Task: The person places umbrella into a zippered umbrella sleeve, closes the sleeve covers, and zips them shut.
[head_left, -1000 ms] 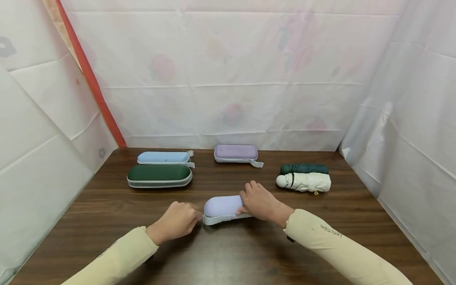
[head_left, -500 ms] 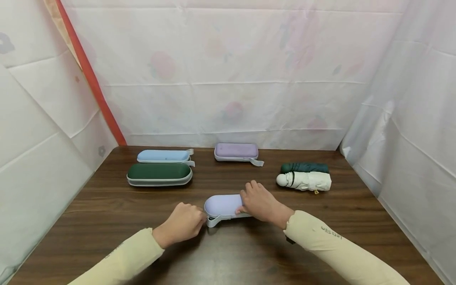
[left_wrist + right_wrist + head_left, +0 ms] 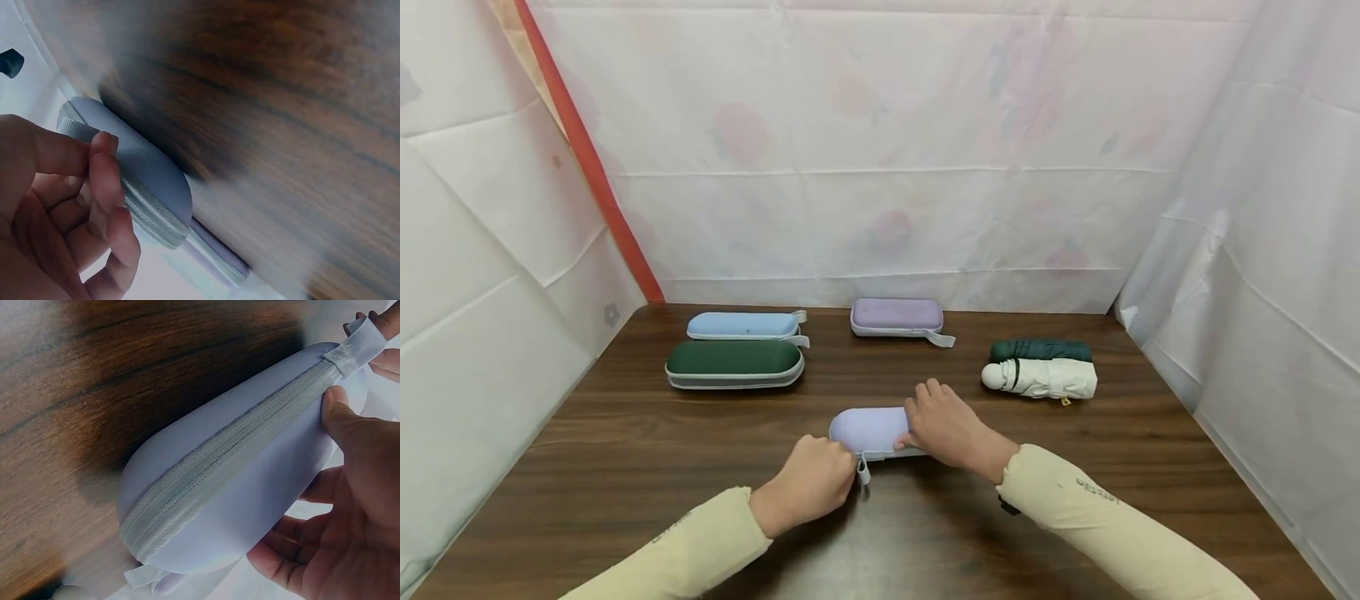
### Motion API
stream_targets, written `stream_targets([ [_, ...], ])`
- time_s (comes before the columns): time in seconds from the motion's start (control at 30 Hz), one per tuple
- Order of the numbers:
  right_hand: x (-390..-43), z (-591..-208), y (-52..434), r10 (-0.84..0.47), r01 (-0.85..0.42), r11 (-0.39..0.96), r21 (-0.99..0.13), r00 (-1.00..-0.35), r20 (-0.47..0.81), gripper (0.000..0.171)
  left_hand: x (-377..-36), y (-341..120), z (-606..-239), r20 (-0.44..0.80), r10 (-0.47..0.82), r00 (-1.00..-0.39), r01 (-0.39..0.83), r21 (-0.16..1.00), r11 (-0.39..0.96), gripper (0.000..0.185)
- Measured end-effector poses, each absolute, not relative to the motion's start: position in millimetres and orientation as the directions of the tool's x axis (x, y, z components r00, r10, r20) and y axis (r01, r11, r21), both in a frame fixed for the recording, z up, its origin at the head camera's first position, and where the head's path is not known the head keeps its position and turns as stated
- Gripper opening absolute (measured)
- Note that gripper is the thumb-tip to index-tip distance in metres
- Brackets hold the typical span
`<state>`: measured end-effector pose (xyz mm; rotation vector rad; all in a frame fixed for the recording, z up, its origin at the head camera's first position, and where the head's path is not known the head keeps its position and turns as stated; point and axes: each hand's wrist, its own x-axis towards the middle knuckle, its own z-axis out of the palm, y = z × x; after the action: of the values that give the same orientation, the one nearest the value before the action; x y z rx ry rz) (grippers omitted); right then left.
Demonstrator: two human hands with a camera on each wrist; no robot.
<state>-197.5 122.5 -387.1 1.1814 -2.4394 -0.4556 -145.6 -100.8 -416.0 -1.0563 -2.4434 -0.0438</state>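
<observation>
A lavender hard-shell zip case (image 3: pixel 868 429) lies on the table in front of me, its zipper (image 3: pixel 206 475) running closed along the side in the right wrist view. My right hand (image 3: pixel 947 425) holds its right end, thumb on the near side and fingers over the top. At the case's left front corner, my left hand (image 3: pixel 816 483) pinches at the zipper line, fingers curled; the zipper pull itself is hidden by the fingertips. A pale grey loop strap (image 3: pixel 863 468) hangs beside those fingers and shows also in the left wrist view as a strap (image 3: pixel 78 129).
At the back left lie a light blue case (image 3: pixel 743 325) and a dark green case (image 3: pixel 733 358). A purple case (image 3: pixel 897 314) is at the back centre. To the right, a dark green folded umbrella (image 3: pixel 1052 350) lies behind a white folded umbrella (image 3: pixel 1052 379).
My left hand has moved rightward along the case's near edge from its left end. The loop strap has swung rightward and now hangs down. The right hand keeps its hold.
</observation>
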Motion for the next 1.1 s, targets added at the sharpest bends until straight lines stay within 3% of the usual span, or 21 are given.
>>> stream_targets([
  [0.17,-203.6,-385.2,135.6,-0.791,-0.750,0.610,0.256,-0.597,0.135,0.056,-149.2,-109.3,-413.4,0.436,0.689,-0.579,0.710,-0.146,0.689,0.036],
  [0.3,-213.3,-383.3,163.5,-0.776,-0.777,0.629,0.028,-0.626,0.072,0.058,-159.7,-124.0,-412.5,0.371,0.613,-0.697,0.650,-0.034,0.759,0.034],
  [0.37,-217.1,-383.0,181.3,-0.758,-0.759,0.645,-0.087,-0.650,0.051,0.063,-165.9,-130.6,-413.6,0.325,0.554,-0.766,0.603,0.067,0.795,0.034],
  [0.43,-218.9,-384.2,197.2,-0.737,-0.725,0.658,-0.204,-0.676,0.023,0.067,-171.6,-134.9,-416.2,0.277,0.513,-0.813,0.573,0.217,0.791,0.048],
  [0.5,-219.6,-387.4,208.4,-0.722,-0.679,0.653,-0.335,-0.692,-0.005,0.070,-175.9,-136.9,-419.0,0.222,0.513,-0.829,0.558,0.368,0.744,0.065],
  [0.6,-219.6,-394.4,217.1,-0.727,-0.637,0.604,-0.479,-0.687,-0.003,0.071,-180.7,-136.6,-422.6,0.178,0.559,-0.810,0.557,0.532,0.638,0.068],
  [0.87,-228.5,-401.1,216.7,-0.723,-0.624,0.549,-0.556,-0.688,0.057,0.069,-194.1,-138.1,-423.5,0.247,0.623,-0.742,0.643,0.524,0.558,0.062],
  [1.1,-253.0,-384.4,213.2,-0.677,-0.579,0.552,-0.600,-0.731,0.083,0.068,-223.2,-137.4,-407.8,0.244,0.549,-0.799,0.563,0.621,0.544,0.065],
])
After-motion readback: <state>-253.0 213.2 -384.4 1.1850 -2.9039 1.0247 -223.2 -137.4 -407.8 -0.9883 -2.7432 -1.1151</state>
